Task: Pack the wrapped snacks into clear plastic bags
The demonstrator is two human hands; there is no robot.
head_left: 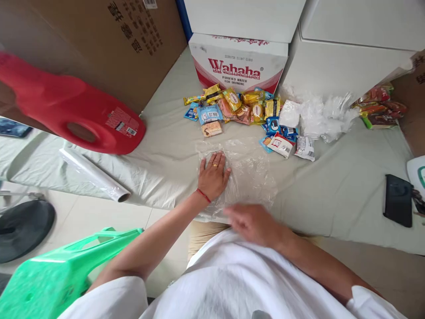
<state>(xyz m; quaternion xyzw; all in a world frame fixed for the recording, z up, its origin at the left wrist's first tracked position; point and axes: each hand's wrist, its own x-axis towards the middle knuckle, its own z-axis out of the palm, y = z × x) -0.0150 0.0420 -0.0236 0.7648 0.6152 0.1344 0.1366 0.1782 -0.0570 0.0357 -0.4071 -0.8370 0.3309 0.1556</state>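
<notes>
A clear plastic bag [254,173] lies spread and wrinkled on the pale cloth surface in front of me. My left hand [212,177] rests flat on the bag's left part, fingers stretched out, with a ring and a red wrist string. Over the near edge of the bag is my right hand [250,221], smeared by motion; whether it touches the plastic cannot be made out. Beyond the bag, a pile of small wrapped snacks [244,106] sits against a Wahaha carton [239,62]. Right of the pile are crumpled clear bags [323,115].
A red jug [76,110] and a plastic-wrapped roll [96,175] lie at left. More snack packs [381,106] sit far right, with a black phone [398,199] nearer. White boxes [348,62] stand behind. A green stool [56,274] is below the table edge.
</notes>
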